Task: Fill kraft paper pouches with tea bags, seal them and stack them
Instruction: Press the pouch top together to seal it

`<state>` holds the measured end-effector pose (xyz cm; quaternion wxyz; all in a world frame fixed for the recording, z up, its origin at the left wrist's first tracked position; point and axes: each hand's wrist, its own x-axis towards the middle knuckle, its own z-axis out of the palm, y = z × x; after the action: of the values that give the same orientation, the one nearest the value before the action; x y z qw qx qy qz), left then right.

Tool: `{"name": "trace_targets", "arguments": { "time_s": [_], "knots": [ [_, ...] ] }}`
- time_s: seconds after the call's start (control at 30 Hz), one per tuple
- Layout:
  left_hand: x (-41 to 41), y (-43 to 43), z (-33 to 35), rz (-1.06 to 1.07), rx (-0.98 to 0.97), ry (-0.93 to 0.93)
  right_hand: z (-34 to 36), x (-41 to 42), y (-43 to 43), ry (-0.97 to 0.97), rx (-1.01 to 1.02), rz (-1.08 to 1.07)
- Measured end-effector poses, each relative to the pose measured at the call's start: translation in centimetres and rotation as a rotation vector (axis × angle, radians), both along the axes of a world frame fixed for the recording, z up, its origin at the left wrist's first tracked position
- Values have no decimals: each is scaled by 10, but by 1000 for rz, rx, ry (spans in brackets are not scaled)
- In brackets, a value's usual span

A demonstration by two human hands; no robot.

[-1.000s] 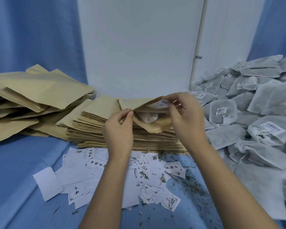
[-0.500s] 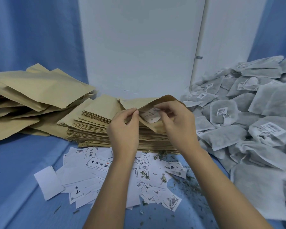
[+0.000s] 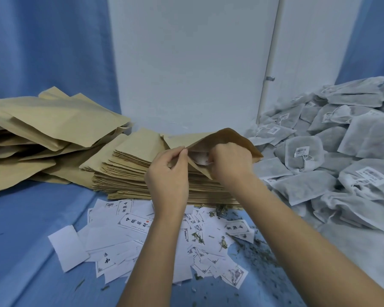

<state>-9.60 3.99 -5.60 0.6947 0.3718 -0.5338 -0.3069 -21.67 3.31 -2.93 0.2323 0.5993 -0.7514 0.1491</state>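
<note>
right hand [image 3: 230, 161] now deeper inside pouch [image 3: 237, 140] — left hand [image 3: 167, 173] pinches rim

One pouch in two hands, the rest in piles past counting

The left hand [image 3: 166, 173] and right hand [image 3: 231, 162] share one open pouch [image 3: 237, 140], with one white piece [image 3: 200, 159] pinched inside. Under the grip is one stack of flat pouches [image 3: 124, 173], to its left one loose heap of pouches [image 3: 42, 129], to its right one tea bag heap [image 3: 319, 185], and nearer, dozens of paper slips [image 3: 124, 240].

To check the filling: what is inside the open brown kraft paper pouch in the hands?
A white flat piece shows in the mouth of the brown kraft paper pouch, pinched by the right hand. That hand and the paper wall cover the rest.
</note>
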Motion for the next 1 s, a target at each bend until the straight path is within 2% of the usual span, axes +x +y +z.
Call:
{"name": "trace_targets", "arguments": {
  "time_s": [0.1,0.27,0.4,0.53,0.63,0.73,0.83,1.0],
  "knots": [
    [-2,2,-1,-8,-5,-16,4,-3,-6,8,127,-33],
    [-2,2,-2,-24,15,-15,14,-4,-3,-294,162,34],
    [0,2,-1,-17,29,15,11,3,-9,-236,129,80],
    [0,5,0,13,6,25,6,-1,-20,-163,138,12],
    [1,2,-1,13,12,53,3,0,-21,-187,72,46],
    [1,-3,-2,-12,50,68,-2,7,-11,-340,-119,140],
    [0,-6,-4,-16,72,61,-7,22,10,-622,-310,347],
    [0,-6,-3,-60,71,49,-38,40,35,-997,-185,589]
  ]
}}
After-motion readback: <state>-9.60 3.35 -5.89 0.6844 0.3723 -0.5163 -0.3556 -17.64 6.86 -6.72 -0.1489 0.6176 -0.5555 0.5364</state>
